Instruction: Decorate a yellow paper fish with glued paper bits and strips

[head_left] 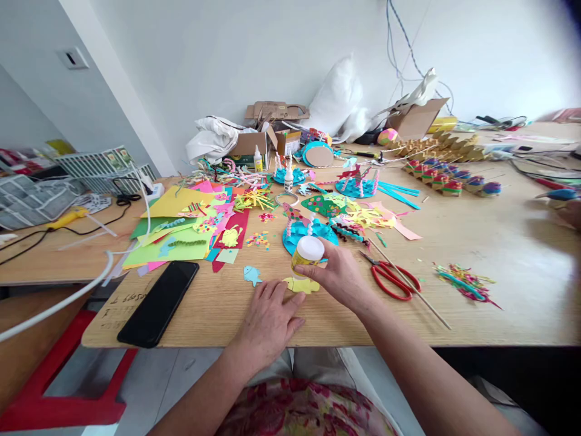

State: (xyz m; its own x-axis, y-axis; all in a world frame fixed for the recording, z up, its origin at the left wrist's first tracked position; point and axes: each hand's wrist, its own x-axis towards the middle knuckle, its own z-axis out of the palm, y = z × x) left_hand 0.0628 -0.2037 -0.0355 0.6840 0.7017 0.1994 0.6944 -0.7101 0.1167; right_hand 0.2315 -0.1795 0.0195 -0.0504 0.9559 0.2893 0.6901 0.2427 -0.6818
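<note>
My right hand (342,275) grips a thick glue stick (307,254) with a white round end and a yellow label. Its lower end is over a yellow paper fish (302,285) lying on the table; whether they touch is hard to tell. My left hand (272,315) lies flat with fingers stretched, the fingertips at the fish's left edge. A small blue paper fish (252,275) lies just beyond the left fingers. Right behind the glue stick stands a blue round base (295,233) with twisted pink-and-white posts and a pink dotted paper fish (296,214).
Red-handled scissors (394,280) and a wooden stick (429,303) lie right of my right hand. A black phone (158,304) and stacked coloured paper (167,242) are at left. Glue bottles (288,175) and paper crafts stand behind. Another person's hand (572,213) shows at far right.
</note>
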